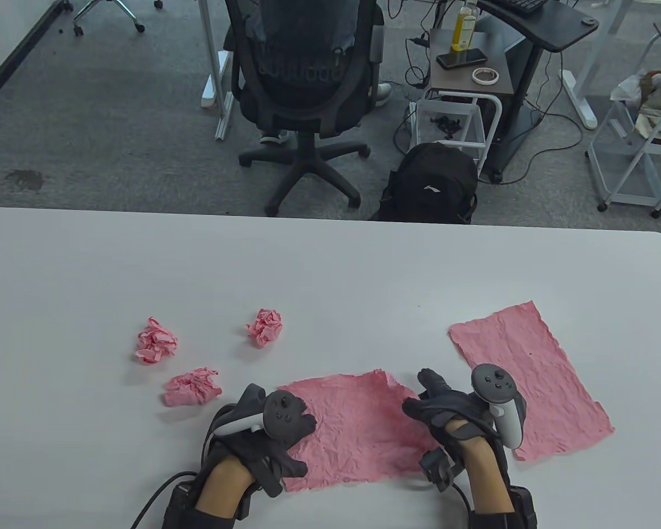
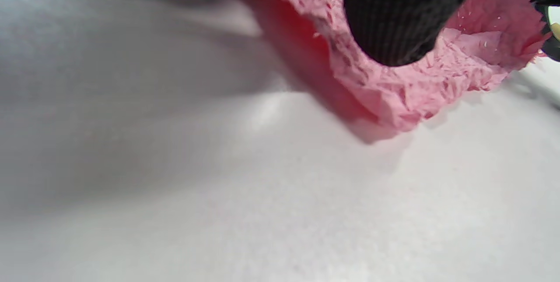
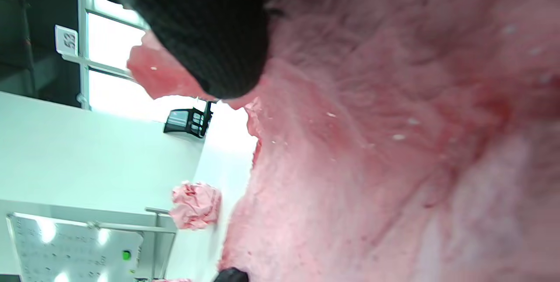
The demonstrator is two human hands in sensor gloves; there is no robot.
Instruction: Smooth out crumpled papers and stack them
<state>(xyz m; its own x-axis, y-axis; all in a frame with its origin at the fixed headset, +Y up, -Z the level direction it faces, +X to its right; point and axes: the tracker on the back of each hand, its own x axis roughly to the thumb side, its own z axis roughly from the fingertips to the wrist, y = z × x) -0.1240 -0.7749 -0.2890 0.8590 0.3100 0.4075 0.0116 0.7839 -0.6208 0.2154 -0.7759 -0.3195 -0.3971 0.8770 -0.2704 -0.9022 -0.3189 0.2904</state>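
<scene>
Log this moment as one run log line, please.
left hand: pressing sheet | right hand: pressing same sheet | flattened sheet: right | crumpled balls: three, left
</scene>
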